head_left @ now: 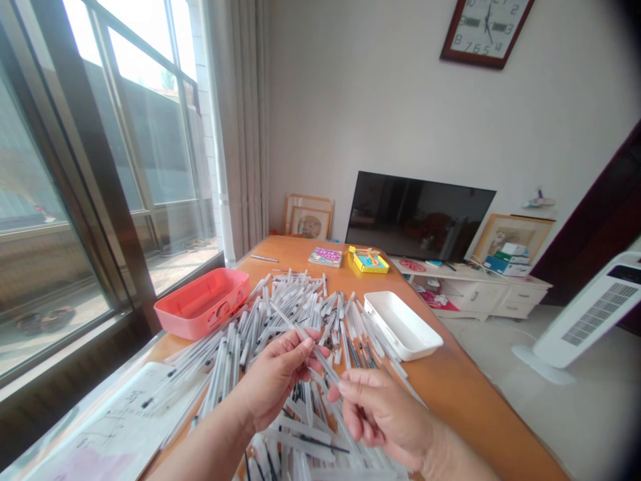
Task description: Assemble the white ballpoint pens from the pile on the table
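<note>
A slim, whitish translucent pen (325,365) slants through the air between my hands. My left hand (283,367) is closed around its middle, thumb on top. Lower down, my right hand (383,411) pinches the pen's near end between thumb and forefinger, its other fingers curled. Below both hands spreads a big heap of clear and frosted pen parts (295,297), barrels and caps among them, some with dark tips. Thin black refills (363,354) lie just beyond my right hand. My palms hide part of the heap.
A coral-red plastic basket (200,307) stands left of the heap, a white tray (400,327) right of it. Farther back on the wooden table (461,394) lie a single pen (264,258), a colourful booklet (325,257) and a yellow box (369,262). Papers (105,427) cover the near left.
</note>
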Tool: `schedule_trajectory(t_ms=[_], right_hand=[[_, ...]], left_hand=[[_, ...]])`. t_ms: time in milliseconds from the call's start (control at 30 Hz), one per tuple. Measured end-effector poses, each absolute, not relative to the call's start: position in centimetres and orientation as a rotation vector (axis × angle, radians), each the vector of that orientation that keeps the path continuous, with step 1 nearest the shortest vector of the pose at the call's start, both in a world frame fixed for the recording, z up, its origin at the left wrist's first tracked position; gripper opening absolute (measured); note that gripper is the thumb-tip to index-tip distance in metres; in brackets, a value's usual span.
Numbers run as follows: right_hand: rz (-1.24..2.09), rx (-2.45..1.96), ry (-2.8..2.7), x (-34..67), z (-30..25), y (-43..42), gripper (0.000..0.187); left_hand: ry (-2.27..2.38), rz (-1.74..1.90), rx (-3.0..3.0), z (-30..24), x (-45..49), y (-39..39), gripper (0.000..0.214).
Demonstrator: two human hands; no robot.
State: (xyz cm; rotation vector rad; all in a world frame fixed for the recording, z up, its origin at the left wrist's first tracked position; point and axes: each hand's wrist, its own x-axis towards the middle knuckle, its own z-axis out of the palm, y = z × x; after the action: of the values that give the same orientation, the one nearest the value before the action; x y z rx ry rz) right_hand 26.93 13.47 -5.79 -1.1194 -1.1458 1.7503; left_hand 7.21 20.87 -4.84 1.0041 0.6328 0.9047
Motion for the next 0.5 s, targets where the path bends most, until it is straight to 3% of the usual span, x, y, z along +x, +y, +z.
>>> schedule_trajectory(t_ms=[200, 333, 500], right_hand=[[1.404, -1.339, -1.487, 26.3, -4.7, 13.0, 0.033], [0.87, -1.532, -1.805, 25.8, -4.5, 12.9, 0.033], [0.217, -1.728, -2.035, 25.2, -5.1, 12.9, 0.019]], left_hand=[[0.737, 0.961, 1.026, -4.7, 7.9, 20.5, 0.031], [0.844, 1.019, 1.005, -5.1, 8.4, 20.4, 0.034], [0.945, 1.087, 0.964, -5.2, 8.9, 20.2, 0.036]])
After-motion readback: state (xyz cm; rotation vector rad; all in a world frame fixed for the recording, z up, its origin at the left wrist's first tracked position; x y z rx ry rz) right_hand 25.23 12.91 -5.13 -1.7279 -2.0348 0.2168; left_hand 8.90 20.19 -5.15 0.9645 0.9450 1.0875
